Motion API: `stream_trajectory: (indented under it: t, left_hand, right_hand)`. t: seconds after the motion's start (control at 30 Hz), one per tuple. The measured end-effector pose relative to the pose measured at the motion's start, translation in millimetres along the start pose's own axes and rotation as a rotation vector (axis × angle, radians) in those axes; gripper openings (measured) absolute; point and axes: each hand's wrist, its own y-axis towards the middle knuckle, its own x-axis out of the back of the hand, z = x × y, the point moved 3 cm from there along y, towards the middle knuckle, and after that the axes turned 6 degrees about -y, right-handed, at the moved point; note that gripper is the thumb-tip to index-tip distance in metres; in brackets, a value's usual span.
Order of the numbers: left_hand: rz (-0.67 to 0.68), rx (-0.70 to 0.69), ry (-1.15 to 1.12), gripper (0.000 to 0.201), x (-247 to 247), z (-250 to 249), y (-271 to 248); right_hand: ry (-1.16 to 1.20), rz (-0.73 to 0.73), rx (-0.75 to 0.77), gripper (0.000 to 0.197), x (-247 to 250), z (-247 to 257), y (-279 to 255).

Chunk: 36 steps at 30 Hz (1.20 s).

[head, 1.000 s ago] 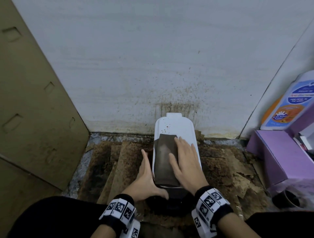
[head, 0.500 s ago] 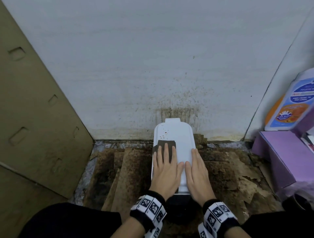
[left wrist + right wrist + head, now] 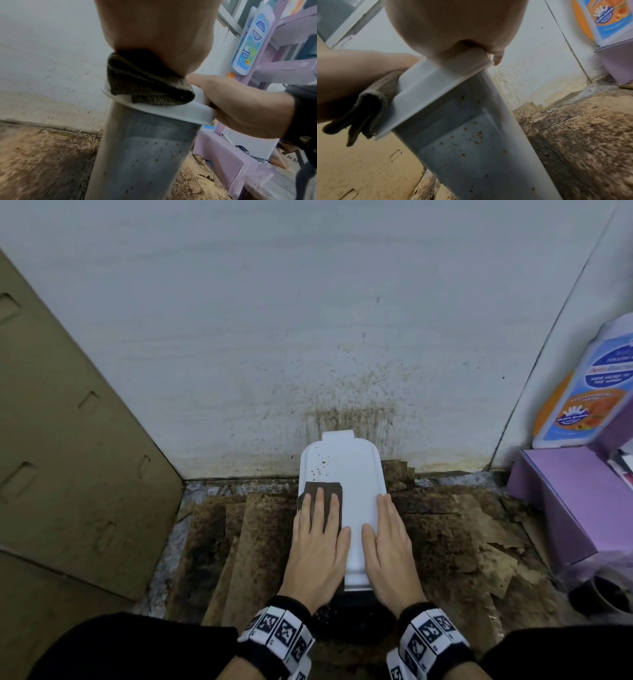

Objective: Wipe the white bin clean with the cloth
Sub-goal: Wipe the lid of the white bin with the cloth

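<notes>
Because the brown spots (image 3: pixel 320 465) lie on the far left part of the lid, straight ahead of the fingertips of the left hand (image 3: pixel 317 546), the coming stroke looks to be a push away from the body, along the long axis of the white bin (image 3: pixel 356 474). That axis runs from the person toward the wall (image 3: pixel 308 320), so the stains sit in line with the cloth, not off to one side.

On the left a sheet of cardboard (image 3: pixel 68 457) leans against the wall. Next comes the left hand, flat with its fingers straight, pressing the folded dark cloth (image 3: pixel 329 491) onto the left half of the lid; the cloth's far edge stops just short of the spots, and its near end hangs over the lid's edge in the right wrist view. This hand is the nearer one to the dirt.

The bin stands on stained cardboard scraps (image 3: pixel 239 542) on the floor, its far end close to the wall. Its side also carries brown specks (image 3: pixel 471 135), so by my judgement the wiping is far from finished.

The right hand (image 3: pixel 387 546) lies flat along the lid's right edge, fingers straight, steadying it. Furthest right are a purple box (image 3: pixel 565 501) and a cleaner bottle (image 3: pixel 589 392).
</notes>
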Motion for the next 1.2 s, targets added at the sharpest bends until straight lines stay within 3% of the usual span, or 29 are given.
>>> stream_trajectory:
  t: [0.2, 0.33, 0.4, 0.47, 0.57, 0.9, 1.2]
  left_hand:
    - [0.039, 0.019, -0.029, 0.072, -1, 13, 12]
    - [0.036, -0.044, -0.078, 0.08, 8, 16, 31]
    - [0.128, -0.014, -0.113, 0.062, 15, 18, 41]
    - [0.255, 0.042, -0.237, 0.065, 23, 24, 53]
    - [0.287, 0.07, -0.35, 0.07, 25, 39, 74]
    - [0.326, 0.136, -0.316, 0.076, 40, 46, 137]
    - [0.205, 0.099, -0.385, 0.072, 31, 45, 125]
  right_hand:
    - [0.03, 0.011, 0.003, 0.068, 1, 2, 1]
    - [0.02, 0.003, 0.001, 0.065, 0, 1, 2]
    - [0.014, -0.001, 0.005, 0.066, -1, 1, 2]
    - [0.011, 0.012, 0.008, 0.066, -1, 1, 3]
    - [0.014, 0.036, 0.009, 0.07, 1, 2, 4]
    - [-0.009, 0.059, 0.0, 0.067, 1, 3, 5]
    - [-0.003, 0.034, 0.028, 0.069, 2, 3, 3]
